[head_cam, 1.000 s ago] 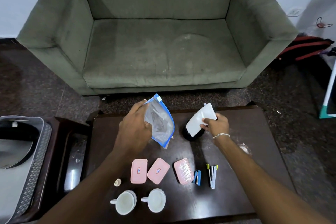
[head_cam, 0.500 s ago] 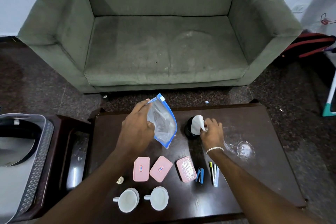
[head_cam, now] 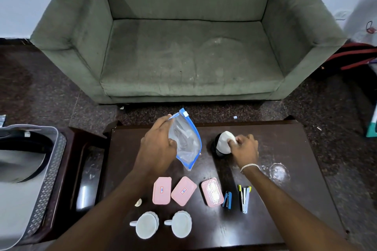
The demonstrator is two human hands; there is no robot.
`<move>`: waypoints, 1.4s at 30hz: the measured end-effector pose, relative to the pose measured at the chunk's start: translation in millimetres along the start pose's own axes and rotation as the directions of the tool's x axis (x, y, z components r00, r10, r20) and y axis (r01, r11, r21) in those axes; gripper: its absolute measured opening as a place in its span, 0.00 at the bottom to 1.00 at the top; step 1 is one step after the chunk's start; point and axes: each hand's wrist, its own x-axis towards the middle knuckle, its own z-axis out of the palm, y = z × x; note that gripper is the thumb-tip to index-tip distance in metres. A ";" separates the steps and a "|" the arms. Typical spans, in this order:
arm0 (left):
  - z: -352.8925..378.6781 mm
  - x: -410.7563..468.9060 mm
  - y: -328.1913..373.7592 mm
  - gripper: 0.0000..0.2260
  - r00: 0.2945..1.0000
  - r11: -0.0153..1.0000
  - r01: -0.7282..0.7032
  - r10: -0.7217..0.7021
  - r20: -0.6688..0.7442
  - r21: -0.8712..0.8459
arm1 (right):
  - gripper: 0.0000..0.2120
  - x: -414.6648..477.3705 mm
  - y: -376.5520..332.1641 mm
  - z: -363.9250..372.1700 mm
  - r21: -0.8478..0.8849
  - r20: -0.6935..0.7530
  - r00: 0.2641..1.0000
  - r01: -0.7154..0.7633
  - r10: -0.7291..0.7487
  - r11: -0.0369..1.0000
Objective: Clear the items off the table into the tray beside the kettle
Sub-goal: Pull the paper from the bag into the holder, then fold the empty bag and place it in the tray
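Observation:
My left hand (head_cam: 157, 146) grips a clear zip bag with a blue edge (head_cam: 186, 140), lifted above the dark table (head_cam: 285, 199). My right hand (head_cam: 243, 149) pinches a white cloth (head_cam: 223, 142) that is stuffed into a black cup (head_cam: 215, 149) on the table. Nearer me lie three pink lidded boxes (head_cam: 162, 190) (head_cam: 183, 190) (head_cam: 212, 191), a blue stapler (head_cam: 227, 199), a second stapler (head_cam: 244, 197), two white mugs (head_cam: 146, 225) (head_cam: 181, 224) and a small pale piece (head_cam: 138, 203). The grey tray (head_cam: 47, 179) stands at the left with a steel kettle (head_cam: 18, 159).
A green sofa (head_cam: 189, 47) faces the table's far side. A dark side stand (head_cam: 81, 169) sits between tray and table. A clear glass lid (head_cam: 279, 171) lies on the table right of my right wrist. Bags lean at the far right (head_cam: 359, 57).
My right hand has pushed the white cloth down into the black cup, where before it stood up flat. My left hand holds the bag in much the same place.

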 end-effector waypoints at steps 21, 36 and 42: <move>-58.9 11.3 1.4 0.17 0.919 0.773 0.104 -0.316 -0.238 -0.626 | 0.13 -109.7 -155.4 -9.7 0.399 -0.056 0.842 0.511 -0.536 0.761; -70.8 16.7 -70.6 0.20 0.985 0.570 -0.114 -0.046 -0.169 -0.814 | 0.06 -49.2 -211.7 -57.4 0.842 0.316 0.821 -0.011 -0.476 0.539; -72.1 21.7 -64.9 0.17 0.987 0.609 -0.148 0.041 -0.156 -0.779 | 0.20 -47.3 -201.8 -52.0 0.861 0.128 0.918 0.084 -0.375 0.501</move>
